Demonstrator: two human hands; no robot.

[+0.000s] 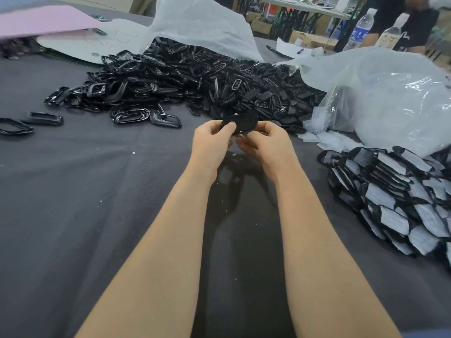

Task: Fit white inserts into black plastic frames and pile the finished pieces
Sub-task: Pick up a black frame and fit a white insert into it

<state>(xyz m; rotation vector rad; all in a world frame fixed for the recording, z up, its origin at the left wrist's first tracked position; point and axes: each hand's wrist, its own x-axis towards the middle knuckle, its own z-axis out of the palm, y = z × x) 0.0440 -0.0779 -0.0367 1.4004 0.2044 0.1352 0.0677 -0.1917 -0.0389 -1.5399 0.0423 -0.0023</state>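
Hands, left (211,140) and right (264,145), both clamped on one black frame (240,123) above the tabletop (97,203): fitting step; next, judged, release onto finished pile (390,198) at three o'clock.

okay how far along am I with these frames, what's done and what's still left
Done: a sizeable pile of finished pieces with white inserts lies at your right. In hand: your left hand and right hand together hold one black frame. Left: the far larger heap of bare black frames spilling from the plastic bag, so most remains.
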